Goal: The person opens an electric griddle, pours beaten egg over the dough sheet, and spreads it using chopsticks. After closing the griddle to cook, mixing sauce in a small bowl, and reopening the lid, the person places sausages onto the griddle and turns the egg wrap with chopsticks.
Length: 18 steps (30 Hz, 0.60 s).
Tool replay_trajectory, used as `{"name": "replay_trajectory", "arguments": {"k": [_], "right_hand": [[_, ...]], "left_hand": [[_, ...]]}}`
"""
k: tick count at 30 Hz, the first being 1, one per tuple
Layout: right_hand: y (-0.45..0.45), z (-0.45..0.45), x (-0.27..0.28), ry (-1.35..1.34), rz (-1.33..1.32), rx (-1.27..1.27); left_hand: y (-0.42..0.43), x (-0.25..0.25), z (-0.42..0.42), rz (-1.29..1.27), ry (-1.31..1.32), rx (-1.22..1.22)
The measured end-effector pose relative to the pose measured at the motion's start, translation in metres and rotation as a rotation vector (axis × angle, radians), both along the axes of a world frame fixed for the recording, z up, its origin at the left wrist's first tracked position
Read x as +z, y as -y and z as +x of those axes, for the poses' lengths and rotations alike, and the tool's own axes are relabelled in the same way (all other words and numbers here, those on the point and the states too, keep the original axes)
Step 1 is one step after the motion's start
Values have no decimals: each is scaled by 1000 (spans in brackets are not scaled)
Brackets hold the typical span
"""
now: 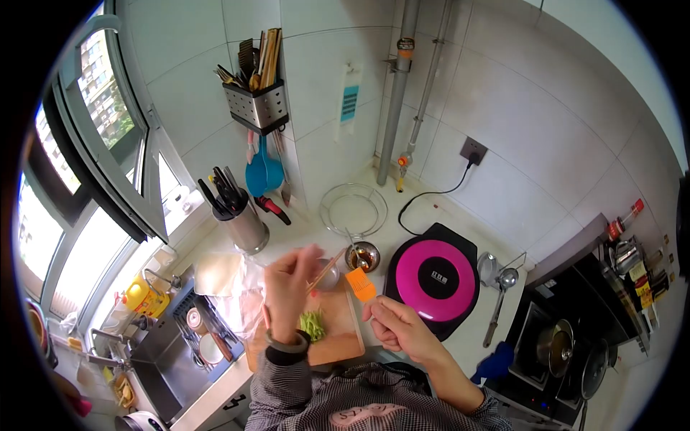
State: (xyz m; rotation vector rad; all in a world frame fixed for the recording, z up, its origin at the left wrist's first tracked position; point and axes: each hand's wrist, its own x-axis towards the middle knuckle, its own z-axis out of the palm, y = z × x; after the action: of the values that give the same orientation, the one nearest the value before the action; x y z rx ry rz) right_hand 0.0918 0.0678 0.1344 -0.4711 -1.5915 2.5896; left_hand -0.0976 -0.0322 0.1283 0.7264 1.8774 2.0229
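From here I see an orange brush (362, 285) at the right hand (394, 325), a magenta, black-centred lid (411, 284) beyond, a blue scoop (264, 174) past the left hand (285, 287), green vegetables (313, 326) between them, checked grey sleeves (279, 388).

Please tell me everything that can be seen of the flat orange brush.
The flat orange brush has a roughly rectangular head that looks like silicone. It slants toward the picture's upper left, appearing just below the round metal bowl. The bare right hand appears to hold it; its handle cannot be made out.
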Motion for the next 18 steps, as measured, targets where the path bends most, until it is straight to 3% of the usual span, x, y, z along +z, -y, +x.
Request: {"name": "replay_trajectory", "arguments": {"k": [3, 5, 7, 8, 10, 14, 16, 17, 18], "right_hand": [[-2, 14, -10, 19, -73, 4], [-4, 20, -21, 41, -78, 4], [-1, 22, -33, 63, -82, 8], [3, 19, -38, 79, 35, -51], [7, 17, -59, 76, 156, -139], [18, 5, -98, 12, 418, -234], [25, 0, -85, 37, 449, -242], [30, -4, -81, 53, 490, -263], [32, -6, -84, 57, 492, -224]], "left_hand": [[38, -14, -23, 48, 116, -126], [91, -48, -56, 91, 303, -354], [118, -52, -54, -145, 200, -91], [153, -117, -77, -438, -478, 251], [187, -181, -81, -700, -1169, 577], [191, -137, -21, -1152, -362, 553], [187, -184, -21, -670, -371, 413], [147, -141, 12, -456, -442, 297], [112, -108, 39, -327, -218, 203]]}}
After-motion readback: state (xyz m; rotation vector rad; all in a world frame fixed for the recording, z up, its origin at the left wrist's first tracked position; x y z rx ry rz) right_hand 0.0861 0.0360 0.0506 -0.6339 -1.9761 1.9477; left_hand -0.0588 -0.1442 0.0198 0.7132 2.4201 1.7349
